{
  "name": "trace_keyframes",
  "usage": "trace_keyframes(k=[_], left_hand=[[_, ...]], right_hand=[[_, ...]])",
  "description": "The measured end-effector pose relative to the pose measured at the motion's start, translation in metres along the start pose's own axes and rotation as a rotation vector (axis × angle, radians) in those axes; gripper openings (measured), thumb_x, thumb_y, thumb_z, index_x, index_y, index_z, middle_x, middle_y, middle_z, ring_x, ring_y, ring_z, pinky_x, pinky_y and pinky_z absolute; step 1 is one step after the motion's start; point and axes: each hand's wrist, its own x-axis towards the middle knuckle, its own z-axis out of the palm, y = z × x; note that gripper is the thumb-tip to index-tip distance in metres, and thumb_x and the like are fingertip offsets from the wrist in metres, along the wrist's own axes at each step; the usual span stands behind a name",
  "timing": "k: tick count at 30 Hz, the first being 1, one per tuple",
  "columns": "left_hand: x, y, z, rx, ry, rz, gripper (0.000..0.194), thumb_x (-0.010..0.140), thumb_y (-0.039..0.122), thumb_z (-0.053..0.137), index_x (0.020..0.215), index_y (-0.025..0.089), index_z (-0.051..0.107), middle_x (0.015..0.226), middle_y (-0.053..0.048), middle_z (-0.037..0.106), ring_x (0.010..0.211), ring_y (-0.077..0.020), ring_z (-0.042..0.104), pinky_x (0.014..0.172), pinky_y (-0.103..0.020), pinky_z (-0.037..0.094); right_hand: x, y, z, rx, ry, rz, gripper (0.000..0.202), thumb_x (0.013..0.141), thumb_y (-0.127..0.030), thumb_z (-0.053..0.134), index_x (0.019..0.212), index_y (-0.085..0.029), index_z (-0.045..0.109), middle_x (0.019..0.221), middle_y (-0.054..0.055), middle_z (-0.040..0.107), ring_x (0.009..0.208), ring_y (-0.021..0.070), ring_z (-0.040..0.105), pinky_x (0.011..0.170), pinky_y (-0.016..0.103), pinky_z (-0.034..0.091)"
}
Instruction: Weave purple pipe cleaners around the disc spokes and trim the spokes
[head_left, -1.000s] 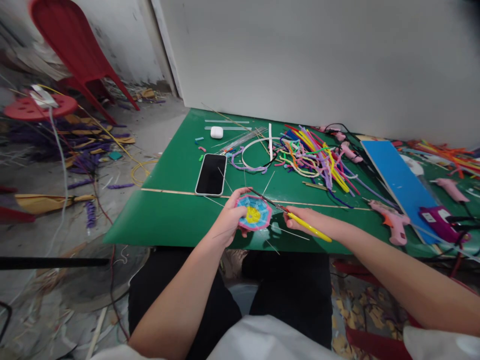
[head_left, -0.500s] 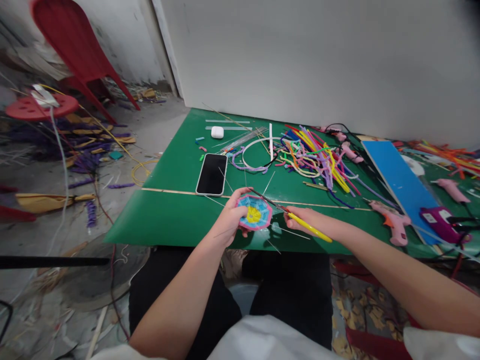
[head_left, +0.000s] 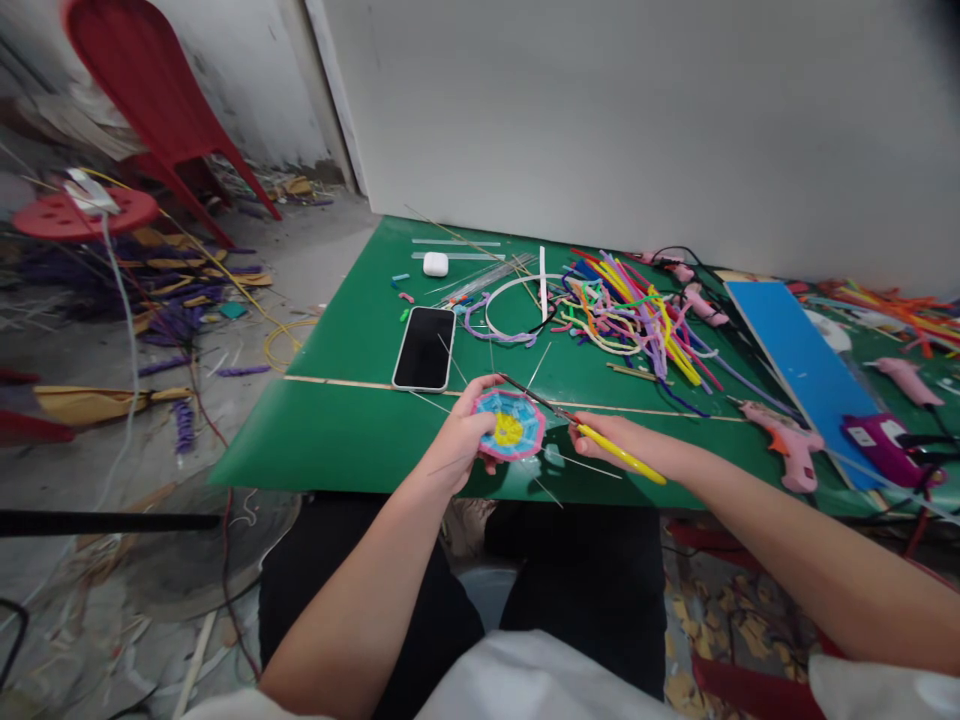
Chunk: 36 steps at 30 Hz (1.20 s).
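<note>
My left hand [head_left: 471,432] grips a small round woven piece [head_left: 523,427], yellow in the middle, then blue, with a pink rim. Several thin pale rods stick out around it. My right hand [head_left: 606,440] is closed on a yellow-handled tool [head_left: 626,457] with long dark jaws, perhaps pliers or scissors. The jaws lie across the top right edge of the piece, their tip close to my left fingers. Whether they touch the rim cannot be made out. Both hands are over the front of the green table [head_left: 337,440].
Behind my hands lie a phone [head_left: 424,348], a white case [head_left: 435,264] and a heap of coloured pipe cleaners [head_left: 637,310]. A pink glue gun [head_left: 784,443], a blue board [head_left: 795,360] and a purple device [head_left: 885,448] are at the right.
</note>
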Motion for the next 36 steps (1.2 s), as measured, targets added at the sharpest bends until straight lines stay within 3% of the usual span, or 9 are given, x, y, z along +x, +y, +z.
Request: trace_keyframes(k=[36], left_hand=[[0.0012, -0.0006, -0.0015, 0.005, -0.007, -0.008, 0.063, 0.058, 0.011, 0.041, 0.119, 0.025, 0.039, 0.099, -0.005, 0.054, 0.037, -0.0043, 0.048, 0.024, -0.016, 0.034]], right_hand=[[0.0009, 0.0012, 0.0007, -0.001, 0.014, -0.004, 0.049, 0.077, -0.065, 0.033, 0.078, -0.018, 0.046, 0.068, 0.0, 0.047, 0.06, 0.0123, 0.042, 0.055, 0.024, 0.035]])
